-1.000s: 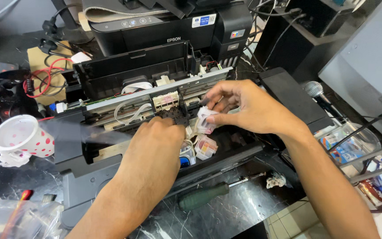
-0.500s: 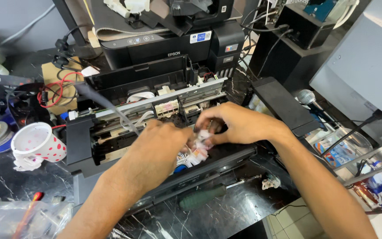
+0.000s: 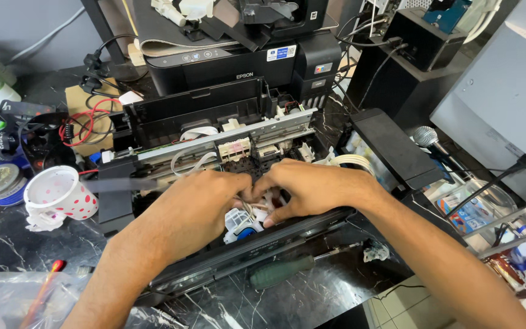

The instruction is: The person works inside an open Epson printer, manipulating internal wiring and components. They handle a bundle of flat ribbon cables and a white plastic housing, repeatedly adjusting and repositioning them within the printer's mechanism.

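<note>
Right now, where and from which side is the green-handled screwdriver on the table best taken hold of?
Grip the screwdriver by its thick green handle, coming from above. It lies flat on the dark marble table in front of the opened printer, with bare table on its near side; the thin shaft points right.

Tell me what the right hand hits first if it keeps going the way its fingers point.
The right hand points leftward, so it would likely meet the left hand first, across the small white part; depth is hard to judge.

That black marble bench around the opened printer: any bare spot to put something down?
Bare marble shows between the spotted cup and plastic bag, and right of the green screwdriver. The left hand and right hand crowd the printer.
</note>
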